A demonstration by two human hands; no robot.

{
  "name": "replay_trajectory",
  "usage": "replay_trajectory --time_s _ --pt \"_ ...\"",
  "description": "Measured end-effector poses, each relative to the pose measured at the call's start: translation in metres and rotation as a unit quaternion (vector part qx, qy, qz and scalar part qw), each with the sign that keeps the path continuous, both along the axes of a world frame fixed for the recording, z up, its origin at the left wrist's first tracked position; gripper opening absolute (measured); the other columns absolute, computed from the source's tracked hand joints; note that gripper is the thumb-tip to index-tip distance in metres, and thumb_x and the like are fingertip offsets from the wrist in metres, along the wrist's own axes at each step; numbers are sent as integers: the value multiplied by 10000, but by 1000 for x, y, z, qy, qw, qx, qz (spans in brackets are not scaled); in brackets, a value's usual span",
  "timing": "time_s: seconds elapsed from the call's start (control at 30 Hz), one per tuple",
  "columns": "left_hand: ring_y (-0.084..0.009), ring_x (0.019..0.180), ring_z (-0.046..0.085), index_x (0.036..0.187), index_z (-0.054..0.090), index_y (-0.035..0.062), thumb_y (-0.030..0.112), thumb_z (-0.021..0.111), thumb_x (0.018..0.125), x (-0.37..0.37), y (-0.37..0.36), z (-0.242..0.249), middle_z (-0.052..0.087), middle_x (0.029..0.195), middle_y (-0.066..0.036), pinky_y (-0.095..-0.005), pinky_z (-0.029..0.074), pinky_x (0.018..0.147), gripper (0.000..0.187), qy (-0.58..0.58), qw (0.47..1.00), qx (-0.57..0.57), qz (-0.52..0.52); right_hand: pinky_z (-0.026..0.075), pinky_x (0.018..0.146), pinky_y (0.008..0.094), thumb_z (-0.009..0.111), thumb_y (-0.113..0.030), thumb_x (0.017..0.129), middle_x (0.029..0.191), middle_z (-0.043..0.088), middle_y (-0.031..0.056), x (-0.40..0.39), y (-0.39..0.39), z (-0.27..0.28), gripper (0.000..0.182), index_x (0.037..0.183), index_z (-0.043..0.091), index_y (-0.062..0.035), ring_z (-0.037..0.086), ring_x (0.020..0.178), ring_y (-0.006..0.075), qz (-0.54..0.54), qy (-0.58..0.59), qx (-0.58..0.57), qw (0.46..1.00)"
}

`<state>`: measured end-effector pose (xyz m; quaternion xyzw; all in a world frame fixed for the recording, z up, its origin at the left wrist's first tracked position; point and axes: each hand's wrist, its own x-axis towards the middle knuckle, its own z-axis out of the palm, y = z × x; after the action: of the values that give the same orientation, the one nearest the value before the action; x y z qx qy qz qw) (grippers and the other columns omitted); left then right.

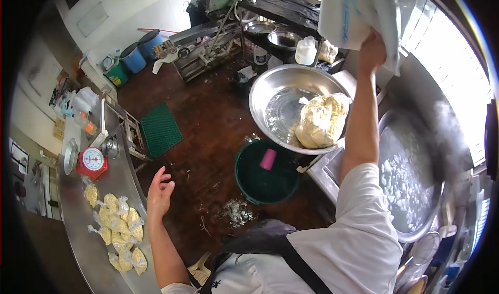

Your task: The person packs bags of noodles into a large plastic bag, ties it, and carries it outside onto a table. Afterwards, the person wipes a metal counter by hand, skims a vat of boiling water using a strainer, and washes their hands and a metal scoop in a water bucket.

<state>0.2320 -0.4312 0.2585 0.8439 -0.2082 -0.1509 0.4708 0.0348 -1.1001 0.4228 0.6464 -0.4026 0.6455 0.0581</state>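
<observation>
My right hand (pixel 372 49) is raised at the upper right, its fingers closed on the lower part of a white plastic sack (pixel 345 16) with blue print. My left hand (pixel 160 194) hangs in the air at the left, fingers apart and holding nothing, near the edge of the steel table (pixel 93 242). Below and left of my right arm, a large metal basin (pixel 280 107) holds a clear bag of yellowish food (pixel 323 121). Several small knotted bags of yellow pieces (pixel 118 226) lie on the steel table beside a red dial scale (pixel 93 161).
A dark green tub (pixel 247 177) with a pink cup (pixel 268 159) stands on the floor. At the right, a wide steaming pan (pixel 405 185) holds bubbling liquid. A green mat (pixel 161 129) lies on the brown floor. Blue bins (pixel 133 59) stand by the far wall.
</observation>
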Motion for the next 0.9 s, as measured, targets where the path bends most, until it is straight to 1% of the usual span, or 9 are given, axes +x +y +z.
replay_trajectory --time_s 0.03,0.13,0.27,0.37,0.4,0.5,0.6,0.73,0.9 --pt "-109 853 577 1473 458 63 81 674 911 -5 -8 3 629 1210 -97 -278 509 822 602 -10 1000 -8 -12 539 790 417 655 -105 903 893 718 147 -8 2 2 97 975 719 -103 692 837 373 -38 -17 -59 997" --pt "-116 837 582 1458 477 61 77 672 912 -14 -30 1 635 1200 -102 -280 513 815 581 3 999 -13 -49 521 786 447 634 -66 908 922 713 158 -42 31 6 70 947 690 -82 683 873 382 43 -6 -125 991" --pt "-129 851 633 1409 521 27 103 672 922 -29 -80 19 675 1144 -100 -287 526 815 516 -10 992 5 -124 491 784 479 595 -92 953 927 692 173 -70 64 15 89 1034 630 -76 651 907 400 -36 40 -212 976" --pt "-132 876 647 1381 549 22 126 672 932 -43 -132 46 688 1135 -101 -291 527 824 476 -1 985 -17 -172 488 762 455 550 -195 1014 884 678 159 -77 87 11 142 1059 603 -71 636 858 401 144 3 9 990" --pt "-135 897 655 1364 568 27 142 676 939 -50 -155 56 696 1121 -98 -290 525 829 453 12 977 -55 -204 442 763 334 485 -320 1070 791 560 73 -76 113 18 316 1006 576 -24 525 756 197 197 6 63 978" --pt "-141 955 661 1347 585 23 233 633 984 -80 -240 120 694 1114 -98 -290 521 853 422 -14 939 -85 -332 471 693 358 502 -379 1056 751 582 86 -67 120 6 355 996 584 -39 552 699 209 362 15 106 926" --pt "-169 939 683 1286 625 11 355 647 958 -107 -322 190 715 1040 -122 -312 526 845 476 -158 910 -121 -364 491 745 397 650 -291 971 853 587 99 -47 135 14 247 1001 599 -51 594 801 255 231 -21 77 970" --pt "-188 867 713 1266 631 -9 373 660 945 -104 -405 216 719 1011 -132 -324 543 793 499 -258 885 -182 -342 515 800 431 688 -220 919 941 623 139 -23 84 19 171 1007 658 -77 629 902 329 18 57 -151 987" --pt "-169 778 714 1256 627 -36 381 650 957 -98 -441 195 715 982 -143 -324 556 742 514 -244 893 -177 -333 537 766 471 648 -172 915 921 718 162 -48 53 21 134 1004 694 -84 685 852 393 119 39 39 991"
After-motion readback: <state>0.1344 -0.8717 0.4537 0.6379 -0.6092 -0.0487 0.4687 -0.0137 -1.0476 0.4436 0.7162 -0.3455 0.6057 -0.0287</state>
